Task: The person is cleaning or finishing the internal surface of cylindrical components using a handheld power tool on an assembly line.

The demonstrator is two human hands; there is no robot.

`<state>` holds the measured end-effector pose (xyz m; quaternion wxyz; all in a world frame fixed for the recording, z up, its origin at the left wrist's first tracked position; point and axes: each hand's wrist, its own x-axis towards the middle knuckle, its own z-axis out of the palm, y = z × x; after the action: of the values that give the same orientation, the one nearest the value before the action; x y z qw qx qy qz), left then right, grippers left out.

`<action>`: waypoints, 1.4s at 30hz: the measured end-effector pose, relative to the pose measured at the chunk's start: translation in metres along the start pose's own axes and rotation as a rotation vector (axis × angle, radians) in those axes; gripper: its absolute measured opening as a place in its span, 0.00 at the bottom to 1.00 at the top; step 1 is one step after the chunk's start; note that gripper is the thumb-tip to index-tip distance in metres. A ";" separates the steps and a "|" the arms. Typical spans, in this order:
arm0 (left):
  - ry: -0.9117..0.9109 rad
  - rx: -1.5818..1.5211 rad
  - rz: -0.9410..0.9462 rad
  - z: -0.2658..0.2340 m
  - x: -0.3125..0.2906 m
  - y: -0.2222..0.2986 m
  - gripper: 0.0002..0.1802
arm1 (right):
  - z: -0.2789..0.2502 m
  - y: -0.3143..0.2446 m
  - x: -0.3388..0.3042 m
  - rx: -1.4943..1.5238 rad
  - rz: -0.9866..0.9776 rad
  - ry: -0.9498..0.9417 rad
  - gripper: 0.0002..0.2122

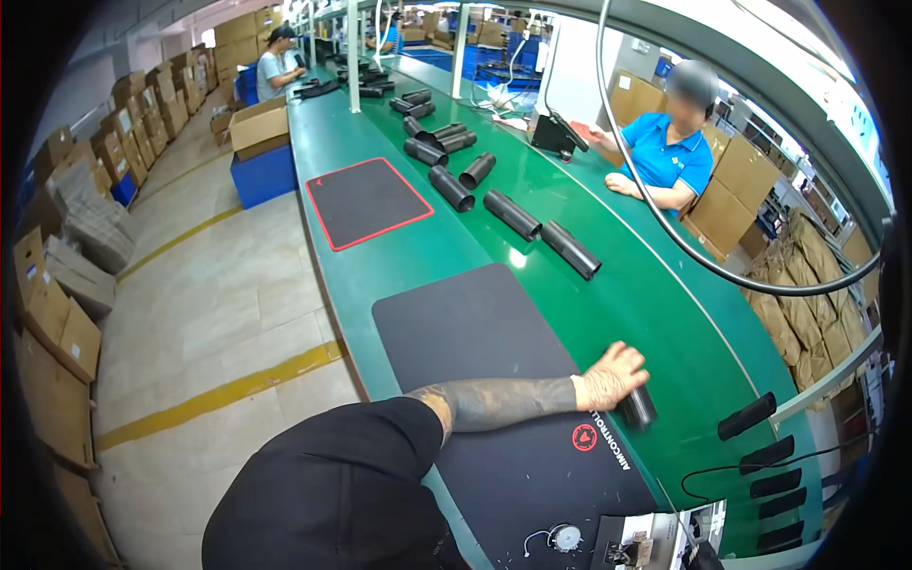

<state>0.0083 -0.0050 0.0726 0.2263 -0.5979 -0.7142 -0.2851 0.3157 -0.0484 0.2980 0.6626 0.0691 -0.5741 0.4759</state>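
Note:
My left hand [611, 377] reaches across the bench to the right, its fingers bent over one end of a short black tube [638, 408]. The tube is a little blurred, and the hand covers part of it. Under my forearm lies a large dark grey desk mat [465, 328] with a red round emblem and white lettering near its right edge. A metal device [655, 543] and a small round motor-like part [566, 539] with a wire sit at the mat's near end. My right hand does not show.
Several black tubes [511, 215] lie along the green bench [665, 313]. A red-edged mat [369, 201] lies farther off. More black tubes [747, 416] line the right side near a cable. A co-worker in blue [670, 152] sits opposite. A grey hose [655, 204] hangs in front.

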 end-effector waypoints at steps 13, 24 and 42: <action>-0.169 -0.538 0.423 0.075 -0.044 0.036 0.22 | -0.013 0.038 0.003 -0.180 -0.061 -0.090 0.08; -0.290 -0.747 0.338 0.134 -0.008 0.017 0.13 | -0.050 0.094 0.021 -0.129 -0.011 -0.176 0.08; -0.360 -0.776 0.298 0.127 -0.008 0.044 0.11 | -0.052 0.043 0.006 -0.038 0.060 -0.223 0.08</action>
<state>0.0552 0.0811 -0.0203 -0.1039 -0.7747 -0.4885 -0.3877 0.3206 0.0111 0.2659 0.5812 0.0920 -0.6550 0.4740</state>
